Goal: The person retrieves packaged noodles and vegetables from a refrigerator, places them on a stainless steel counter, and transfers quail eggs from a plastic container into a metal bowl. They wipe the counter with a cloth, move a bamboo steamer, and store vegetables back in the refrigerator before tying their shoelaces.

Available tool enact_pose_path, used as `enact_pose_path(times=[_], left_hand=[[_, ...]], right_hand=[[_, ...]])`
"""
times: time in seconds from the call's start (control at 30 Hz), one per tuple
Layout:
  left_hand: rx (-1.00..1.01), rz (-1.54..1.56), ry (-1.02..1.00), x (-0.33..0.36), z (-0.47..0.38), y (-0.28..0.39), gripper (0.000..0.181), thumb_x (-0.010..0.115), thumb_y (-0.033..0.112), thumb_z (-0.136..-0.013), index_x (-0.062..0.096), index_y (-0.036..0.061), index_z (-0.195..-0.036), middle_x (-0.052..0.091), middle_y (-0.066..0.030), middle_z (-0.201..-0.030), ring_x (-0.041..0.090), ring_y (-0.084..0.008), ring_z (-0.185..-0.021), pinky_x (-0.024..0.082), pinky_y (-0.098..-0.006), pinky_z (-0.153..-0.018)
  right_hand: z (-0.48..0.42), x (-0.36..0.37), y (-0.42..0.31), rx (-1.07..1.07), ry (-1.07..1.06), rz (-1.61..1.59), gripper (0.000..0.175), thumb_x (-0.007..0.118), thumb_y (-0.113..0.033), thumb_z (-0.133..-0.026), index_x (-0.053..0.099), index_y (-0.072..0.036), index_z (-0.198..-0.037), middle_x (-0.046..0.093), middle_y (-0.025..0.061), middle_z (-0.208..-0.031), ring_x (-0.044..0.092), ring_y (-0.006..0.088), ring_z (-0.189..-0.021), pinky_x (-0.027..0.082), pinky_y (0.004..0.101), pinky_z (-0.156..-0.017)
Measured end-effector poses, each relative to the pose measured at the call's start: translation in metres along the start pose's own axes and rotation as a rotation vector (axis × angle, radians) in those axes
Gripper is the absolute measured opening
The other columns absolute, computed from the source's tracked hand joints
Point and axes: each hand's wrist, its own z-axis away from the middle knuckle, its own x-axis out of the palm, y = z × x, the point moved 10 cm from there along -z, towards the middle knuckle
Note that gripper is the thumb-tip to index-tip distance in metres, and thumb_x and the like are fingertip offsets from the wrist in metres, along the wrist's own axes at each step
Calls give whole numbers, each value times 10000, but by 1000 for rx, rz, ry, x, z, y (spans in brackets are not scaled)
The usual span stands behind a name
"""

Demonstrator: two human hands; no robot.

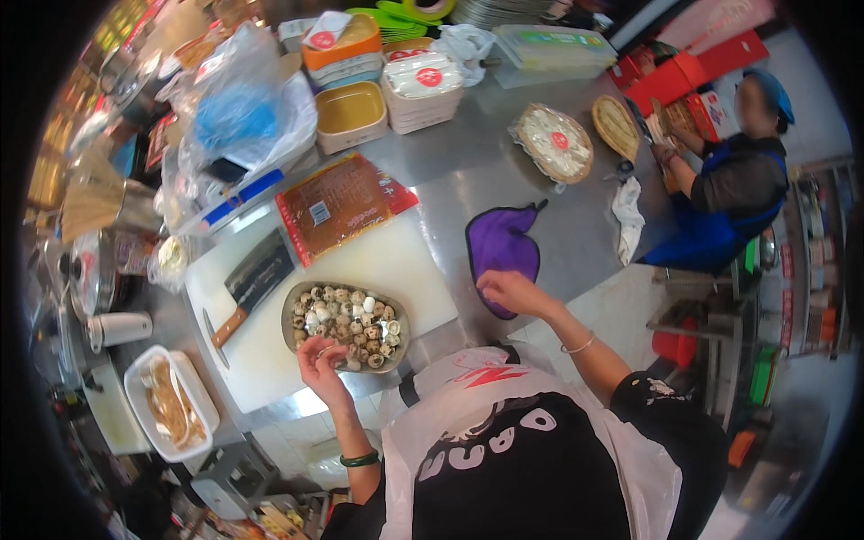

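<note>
On the white cutting board stands a metal bowl of speckled quail eggs, a few of them pale and peeled-looking. My left hand is at the bowl's near left rim, its fingers bent over the eggs. Whether something small is between those fingers, I cannot make out. Off to the right, my right hand hovers over or touches a purple cloth with dark edging, fingers curled downward. Its fingertips are partly hidden, so a grip on the cloth cannot be confirmed.
A cleaver and a slim knife lie left of the bowl. Behind it is a sealed brown food packet. Stacked tubs and a wrapped basket stand farther back. A co-worker is at the right end.
</note>
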Motion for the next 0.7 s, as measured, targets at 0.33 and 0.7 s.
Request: enact_pose_path(times=[0.33,0.7], left_hand=[[-7,-73,-155,41,-45,6,298,318,-37,-771,504,3,-1001,555,-104,-866,560,-157,-664,472,-259,-627],[-8,-104,-340,97,-56,-7,252,351,-23,-782,515,24,-968,561,-63,-796,541,-120,-599,435,-217,-579]], right_hand=[[26,41,108,383,17,230,345,586,-310,-744,513,-20,-915,568,193,-897,545,354,-871,449,431,-734],[25,55,113,436,-46,250,478,597,-344,-751,433,-5,-1044,527,258,-981,530,412,-916,442,444,-793]])
